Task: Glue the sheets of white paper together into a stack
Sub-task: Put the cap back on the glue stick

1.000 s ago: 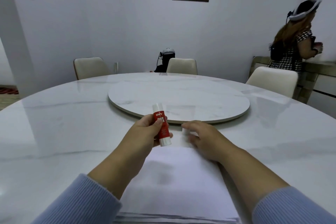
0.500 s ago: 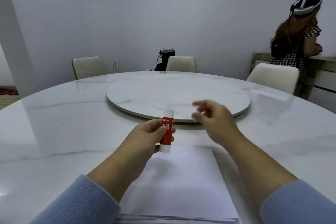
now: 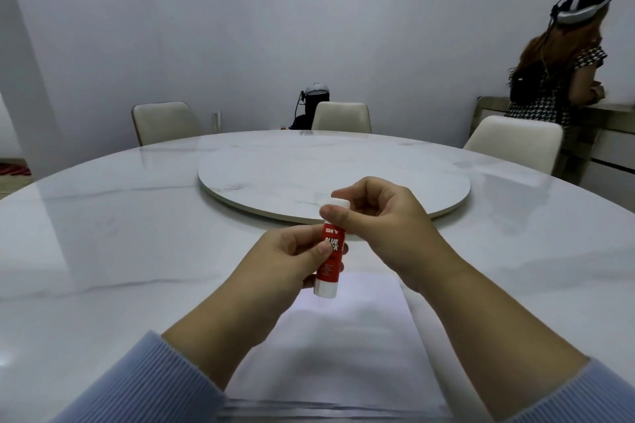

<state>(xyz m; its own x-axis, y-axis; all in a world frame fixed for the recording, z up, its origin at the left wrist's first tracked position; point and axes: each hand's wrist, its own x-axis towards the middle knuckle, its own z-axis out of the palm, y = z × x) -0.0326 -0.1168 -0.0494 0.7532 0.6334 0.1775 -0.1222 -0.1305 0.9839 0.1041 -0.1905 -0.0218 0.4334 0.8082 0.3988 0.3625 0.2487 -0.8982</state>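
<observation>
Fingers of the right hand [image 3: 374, 216], free half a second ago, now pinch the white cap of the glue stick [image 3: 330, 252] gripped mid-frame by the left hand [image 3: 292, 257] above the paper stack [image 3: 343, 354] on the bench [image 3: 103, 251], so uncapping looks imminent.

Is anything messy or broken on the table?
Nothing stands out. The white paper lies flat in a neat pile on the table. The left hand holds the glue stick upright, and the right hand pinches its cap. No spills show.
</observation>
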